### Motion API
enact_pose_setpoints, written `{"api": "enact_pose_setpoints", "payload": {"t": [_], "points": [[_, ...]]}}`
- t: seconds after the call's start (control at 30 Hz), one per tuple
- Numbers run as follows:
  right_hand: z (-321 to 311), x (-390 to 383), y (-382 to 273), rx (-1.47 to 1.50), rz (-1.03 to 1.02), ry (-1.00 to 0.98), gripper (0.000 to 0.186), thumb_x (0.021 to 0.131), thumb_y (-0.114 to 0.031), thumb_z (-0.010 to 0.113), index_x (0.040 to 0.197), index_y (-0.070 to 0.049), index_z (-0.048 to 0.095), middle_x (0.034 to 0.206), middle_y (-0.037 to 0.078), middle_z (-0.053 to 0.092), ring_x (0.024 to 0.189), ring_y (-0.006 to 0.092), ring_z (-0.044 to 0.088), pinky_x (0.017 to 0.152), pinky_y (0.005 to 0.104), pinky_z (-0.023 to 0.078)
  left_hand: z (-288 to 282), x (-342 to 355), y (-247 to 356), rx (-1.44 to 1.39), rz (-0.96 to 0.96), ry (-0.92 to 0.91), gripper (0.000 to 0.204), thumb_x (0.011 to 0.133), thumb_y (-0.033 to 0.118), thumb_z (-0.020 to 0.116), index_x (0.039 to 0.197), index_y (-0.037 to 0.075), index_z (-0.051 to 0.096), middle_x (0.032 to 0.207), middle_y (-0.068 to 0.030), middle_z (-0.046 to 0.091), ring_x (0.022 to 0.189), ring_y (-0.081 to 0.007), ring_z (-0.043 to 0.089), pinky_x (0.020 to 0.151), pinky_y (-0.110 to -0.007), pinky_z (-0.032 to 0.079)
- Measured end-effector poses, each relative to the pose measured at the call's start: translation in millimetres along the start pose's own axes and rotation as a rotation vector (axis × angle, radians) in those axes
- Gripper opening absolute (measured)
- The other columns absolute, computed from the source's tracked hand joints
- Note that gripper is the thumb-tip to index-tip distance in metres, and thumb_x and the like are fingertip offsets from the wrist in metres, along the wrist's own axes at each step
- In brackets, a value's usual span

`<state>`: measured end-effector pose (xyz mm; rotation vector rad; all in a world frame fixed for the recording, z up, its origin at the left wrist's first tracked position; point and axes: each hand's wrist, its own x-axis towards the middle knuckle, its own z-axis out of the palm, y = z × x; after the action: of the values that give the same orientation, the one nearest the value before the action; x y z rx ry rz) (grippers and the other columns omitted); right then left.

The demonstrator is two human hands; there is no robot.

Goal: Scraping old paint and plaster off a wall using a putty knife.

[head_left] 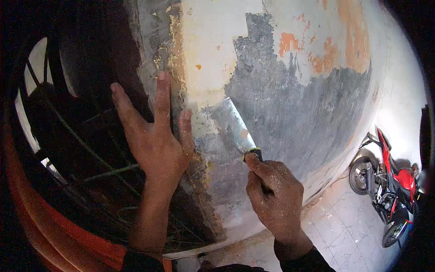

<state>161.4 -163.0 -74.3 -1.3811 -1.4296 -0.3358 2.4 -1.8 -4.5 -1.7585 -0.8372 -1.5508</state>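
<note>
My right hand (276, 195) is closed round the dark handle of a paint scraper (233, 124). Its broad metal blade points up and left, and its end lies at the wall, where white paint borders a bare grey patch (272, 90). White flecks dot the skin of this hand. Farther left, my left hand (156, 140) is open with its fingers spread. Two of its fingertips lie over the rough, chipped edge strip (176, 45) of the wall; whether the palm touches anything cannot be seen.
Left of the wall edge is a dark opening with thin bars (108, 172) behind it. Orange cloth (68, 226) hangs at the lower left. A red and black motorcycle (389, 181) stands on the pale tiled floor (344, 226) at the right. Orange patches (290, 43) mark the upper wall.
</note>
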Motion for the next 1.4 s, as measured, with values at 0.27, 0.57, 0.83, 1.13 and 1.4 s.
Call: {"api": "enact_pose_setpoints", "payload": {"t": [0.27, 0.57, 0.83, 1.13, 1.4], "points": [[7, 7, -9, 0.052, 0.0, 0.015, 0.035, 0.088, 0.003, 0.074, 0.122, -0.006, 0.073, 0.09, 0.016, 0.071, 0.072, 0.023, 0.069, 0.065, 0.0324, 0.054, 3, 0, 2, 0.003, 0.01, 0.007, 0.07, 0.091, 0.029, 0.073, 0.156, 0.024, 0.048, 0.161, -0.0417, 0.014, 0.147, -0.0605, 0.022, 0.12, -0.063, 0.027], [2, -28, 5, 0.02, 0.08, -0.032, 0.043, 0.088, -0.005, 0.073, 0.129, -0.014, 0.07, 0.091, 0.014, 0.07, 0.077, 0.0282, 0.069, 0.069, 0.0387, 0.056, 9, -1, 6, -0.032, 0.042, 0.021, 0.072, 0.09, 0.03, 0.074, 0.156, 0.023, 0.047, 0.161, -0.042, 0.015, 0.147, -0.0604, 0.022, 0.12, -0.062, 0.027], [3, -14, -2, -0.011, 0.069, 0.016, 0.037, 0.089, 0.001, 0.073, 0.124, -0.01, 0.074, 0.091, 0.014, 0.072, 0.071, 0.0223, 0.069, 0.067, 0.0322, 0.055, 8, -2, 5, -0.027, 0.034, 0.014, 0.072, 0.09, 0.031, 0.074, 0.157, 0.023, 0.047, 0.16, -0.0425, 0.016, 0.147, -0.0606, 0.023, 0.12, -0.062, 0.027], [5, -3, 0, 0.07, 0.054, 0.032, 0.053, 0.085, -0.007, 0.072, 0.136, -0.02, 0.065, 0.094, 0.013, 0.067, 0.079, 0.0338, 0.068, 0.069, 0.0448, 0.056, 10, -3, 4, -0.026, 0.03, 0.023, 0.072, 0.09, 0.03, 0.074, 0.157, 0.023, 0.047, 0.16, -0.0421, 0.016, 0.147, -0.0601, 0.023, 0.12, -0.061, 0.026], [3, -28, 2, 0.046, 0.124, -0.007, 0.053, 0.087, -0.01, 0.071, 0.138, -0.021, 0.064, 0.099, 0.015, 0.068, 0.083, 0.0365, 0.07, 0.072, 0.0459, 0.058, 9, -3, 9, -0.037, 0.026, 0.019, 0.071, 0.091, 0.028, 0.072, 0.157, 0.022, 0.047, 0.161, -0.0417, 0.015, 0.149, -0.0584, 0.02, 0.121, -0.06, 0.025]]}}
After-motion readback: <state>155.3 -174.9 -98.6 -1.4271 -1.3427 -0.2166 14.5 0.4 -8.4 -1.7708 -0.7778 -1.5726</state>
